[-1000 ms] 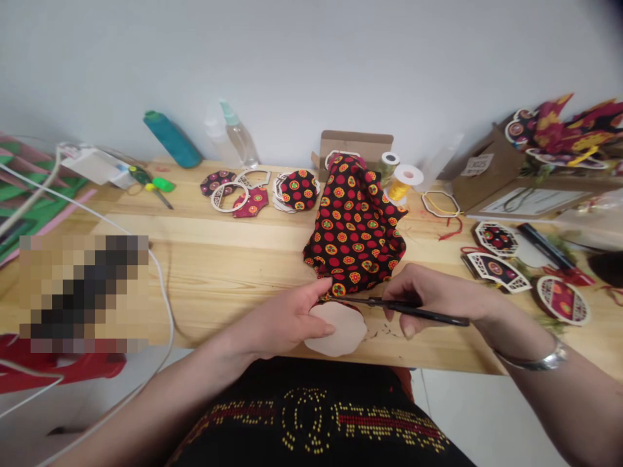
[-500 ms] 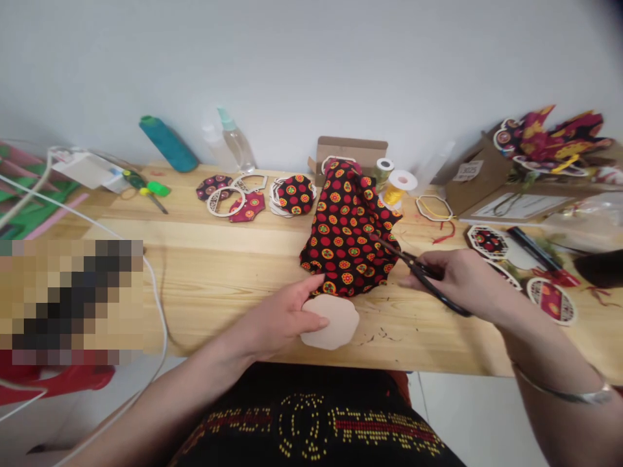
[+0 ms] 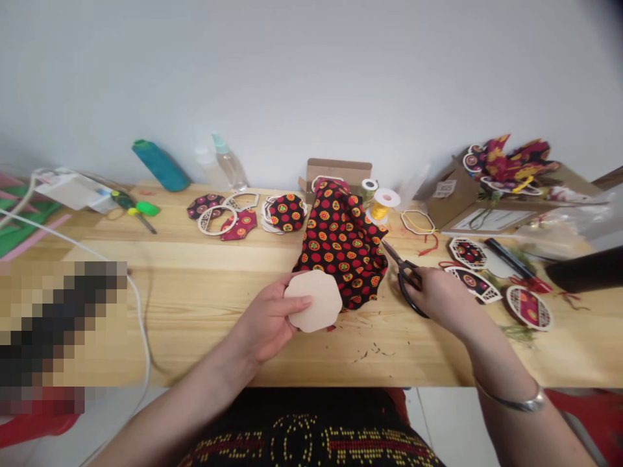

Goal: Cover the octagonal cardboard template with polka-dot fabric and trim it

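Note:
My left hand (image 3: 267, 318) pinches a pale, scallop-edged card (image 3: 318, 305), with the thumb across its face and the fingers hidden underneath. The card overlaps the near edge of a black cloth (image 3: 341, 240) printed with red and yellow flowers. A bit of dark red shows beneath the card's lower edge; I cannot tell what it is. My right hand (image 3: 440, 298) is closed around black-handled scissors (image 3: 406, 275), their tips beside the cloth's right edge.
Behind the cloth stand thread spools (image 3: 384, 202) and a small cardboard box (image 3: 341, 170). Fabric-covered ornaments (image 3: 287, 213) lie to the left, others (image 3: 529, 307) to the right. A larger carton (image 3: 479, 207) stands at the back right. Dark scraps (image 3: 372, 352) dot the table's front.
My left hand has raised the card away from the table's front edge, over the cloth's near edge. The scissors have come off the cloth to its right side. The view has shifted slightly.

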Demonstrator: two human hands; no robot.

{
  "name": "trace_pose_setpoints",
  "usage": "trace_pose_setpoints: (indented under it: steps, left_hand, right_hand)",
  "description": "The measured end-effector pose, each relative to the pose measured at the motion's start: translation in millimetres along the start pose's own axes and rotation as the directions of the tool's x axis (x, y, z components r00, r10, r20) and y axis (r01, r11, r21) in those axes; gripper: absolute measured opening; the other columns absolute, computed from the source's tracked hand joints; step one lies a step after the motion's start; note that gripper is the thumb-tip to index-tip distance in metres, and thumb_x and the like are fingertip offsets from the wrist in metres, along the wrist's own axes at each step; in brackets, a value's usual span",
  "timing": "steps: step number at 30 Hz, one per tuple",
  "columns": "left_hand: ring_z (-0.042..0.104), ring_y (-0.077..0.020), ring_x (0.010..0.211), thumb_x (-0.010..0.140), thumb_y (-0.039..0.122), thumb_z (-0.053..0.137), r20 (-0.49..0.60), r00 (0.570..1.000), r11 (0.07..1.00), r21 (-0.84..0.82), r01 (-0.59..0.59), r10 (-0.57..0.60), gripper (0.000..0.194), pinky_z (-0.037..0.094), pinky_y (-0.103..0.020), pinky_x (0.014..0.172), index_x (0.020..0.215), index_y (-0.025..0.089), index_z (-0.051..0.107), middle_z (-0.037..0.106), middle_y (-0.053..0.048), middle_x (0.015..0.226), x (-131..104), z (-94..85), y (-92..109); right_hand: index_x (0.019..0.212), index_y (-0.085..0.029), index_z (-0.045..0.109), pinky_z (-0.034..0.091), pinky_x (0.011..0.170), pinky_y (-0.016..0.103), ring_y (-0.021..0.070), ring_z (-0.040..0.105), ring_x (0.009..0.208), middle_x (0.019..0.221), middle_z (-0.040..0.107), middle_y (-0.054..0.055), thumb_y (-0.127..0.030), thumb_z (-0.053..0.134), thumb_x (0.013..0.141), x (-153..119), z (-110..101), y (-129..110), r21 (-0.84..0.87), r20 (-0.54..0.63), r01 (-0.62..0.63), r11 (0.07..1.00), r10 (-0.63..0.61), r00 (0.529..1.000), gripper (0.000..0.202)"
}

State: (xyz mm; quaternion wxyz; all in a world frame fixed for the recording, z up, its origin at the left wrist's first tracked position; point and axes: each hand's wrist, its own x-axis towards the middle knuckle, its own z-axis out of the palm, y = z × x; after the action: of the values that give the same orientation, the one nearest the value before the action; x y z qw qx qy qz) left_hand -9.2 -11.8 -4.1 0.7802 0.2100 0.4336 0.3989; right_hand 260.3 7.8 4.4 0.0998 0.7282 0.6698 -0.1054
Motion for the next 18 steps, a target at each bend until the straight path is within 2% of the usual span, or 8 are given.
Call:
trace_pose_setpoints:
  steps: [3, 8, 13, 18]
  left_hand:
    - [0.067, -0.0285, 0.095, 0.071, 0.006, 0.067, 0.041, 0.999, 0.999, -0.031, -0.015, 0.016, 0.042, 0.057, -0.041, 0.081, 0.113, 0.011, 0.059, 0.068, -0.014, 0.108, 1.1, -0.9, 1.0]
    - [0.068, -0.0251, 0.092, 0.073, 0.005, 0.066, 0.078, 0.997, 0.995, -0.101, 0.001, 0.007, 0.039, 0.059, -0.038, 0.080, 0.110, 0.014, 0.060, 0.070, -0.011, 0.106, 0.0, -3.3, 1.6]
    - [0.070, -0.0221, 0.085, 0.074, 0.003, 0.063, 0.094, 0.995, 0.983, -0.178, 0.037, -0.020, 0.041, 0.062, -0.036, 0.074, 0.112, 0.017, 0.060, 0.072, -0.007, 0.098, -1.9, -3.1, 4.3]
    - [0.070, -0.0217, 0.082, 0.073, 0.001, 0.063, 0.082, 0.996, 0.978, -0.201, 0.050, -0.035, 0.044, 0.063, -0.036, 0.070, 0.114, 0.018, 0.060, 0.072, -0.006, 0.099, -2.3, -4.8, 3.8]
  right_hand:
    - [0.087, -0.014, 0.067, 0.041, 0.059, 0.030, 0.0272, 0.067, 0.078, 0.085, 0.071, 0.016, -0.035, 0.049, 0.085, -1.2, -5.2, -0.8, -0.022, 0.035, 0.013, 1.000, -0.012, 0.999, 0.028]
    - [0.086, -0.009, 0.071, 0.044, 0.062, 0.032, 0.0301, 0.067, 0.079, 0.081, 0.070, 0.021, -0.036, 0.052, 0.086, -1.9, -8.3, -6.5, -0.072, 0.025, -0.108, 0.992, 0.110, 0.994, 0.033]
    - [0.086, -0.006, 0.071, 0.043, 0.061, 0.033, 0.0320, 0.067, 0.079, 0.079, 0.069, 0.023, -0.039, 0.054, 0.086, -0.1, -4.7, -2.9, -0.075, -0.025, -0.104, 0.992, 0.102, 0.994, 0.037]
    - [0.079, -0.009, 0.071, 0.040, 0.058, 0.033, 0.0319, 0.066, 0.076, 0.074, 0.069, 0.020, -0.043, 0.050, 0.088, -0.7, -0.6, 3.4, -0.079, -0.088, -0.068, 0.994, 0.061, 0.994, 0.041]
